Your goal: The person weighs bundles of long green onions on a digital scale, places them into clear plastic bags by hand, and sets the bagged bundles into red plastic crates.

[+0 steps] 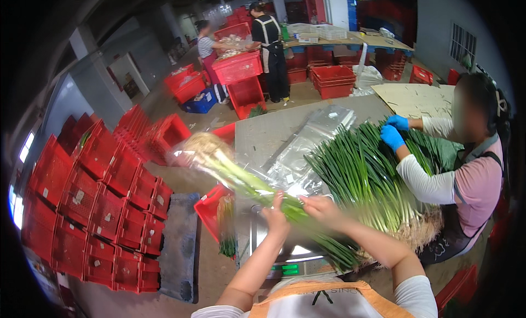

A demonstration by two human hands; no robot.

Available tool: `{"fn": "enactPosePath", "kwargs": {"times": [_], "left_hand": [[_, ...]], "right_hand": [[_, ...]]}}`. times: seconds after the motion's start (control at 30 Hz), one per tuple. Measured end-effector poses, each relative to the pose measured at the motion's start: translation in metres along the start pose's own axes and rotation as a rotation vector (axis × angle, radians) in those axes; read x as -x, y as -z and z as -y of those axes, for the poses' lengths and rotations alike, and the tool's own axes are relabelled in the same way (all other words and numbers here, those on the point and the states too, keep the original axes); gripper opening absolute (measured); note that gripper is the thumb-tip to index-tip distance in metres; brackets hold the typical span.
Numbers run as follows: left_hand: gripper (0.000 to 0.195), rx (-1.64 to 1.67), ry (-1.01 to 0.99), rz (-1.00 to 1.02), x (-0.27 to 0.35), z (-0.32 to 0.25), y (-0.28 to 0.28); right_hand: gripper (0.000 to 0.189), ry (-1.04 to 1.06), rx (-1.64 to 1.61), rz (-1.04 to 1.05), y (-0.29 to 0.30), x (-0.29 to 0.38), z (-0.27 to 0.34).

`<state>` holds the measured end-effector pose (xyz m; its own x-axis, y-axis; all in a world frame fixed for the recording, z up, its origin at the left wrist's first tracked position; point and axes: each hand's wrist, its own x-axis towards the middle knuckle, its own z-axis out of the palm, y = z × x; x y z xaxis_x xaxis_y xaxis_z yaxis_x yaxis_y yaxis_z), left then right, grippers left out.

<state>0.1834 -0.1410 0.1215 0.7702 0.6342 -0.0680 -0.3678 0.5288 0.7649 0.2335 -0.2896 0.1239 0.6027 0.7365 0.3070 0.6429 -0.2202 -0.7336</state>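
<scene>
A bundle of scallions (246, 178) slants across the front of me, its pale roots at the upper left and its green tips at the lower right. Clear plastic film (174, 157) covers its root end. My left hand (276, 215) grips the bundle around the middle from the left side. On the right, my right hand (324, 211) pinches the edge of the plastic at the stalks, slightly blurred. Beneath the bundle is a weighing scale (304, 268) with a lit green display. A stack of flat clear plastic bags (296, 157) lies just beyond my hands.
A large pile of loose scallions (365, 178) covers the table's (263, 133) right side, where a co-worker's blue-gloved hands (392, 133) work. Stacked red crates (94, 207) and a dark pallet (178, 244) stand left. A red crate (211, 207) holds scallions beside the table. Two people work farther back.
</scene>
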Motion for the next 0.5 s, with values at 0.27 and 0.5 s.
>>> {"fn": "enactPosePath", "kwargs": {"times": [0.27,0.5], "left_hand": [[0.052,0.311,-0.106,0.021,0.003,-0.063,0.033],[0.046,0.202,-0.166,-0.312,-0.023,-0.087,0.145]], "right_hand": [[0.099,-0.155,-0.547,0.41,-0.046,-0.026,0.019],[0.074,-0.276,-0.876,0.706,-0.106,-0.075,0.035]]}}
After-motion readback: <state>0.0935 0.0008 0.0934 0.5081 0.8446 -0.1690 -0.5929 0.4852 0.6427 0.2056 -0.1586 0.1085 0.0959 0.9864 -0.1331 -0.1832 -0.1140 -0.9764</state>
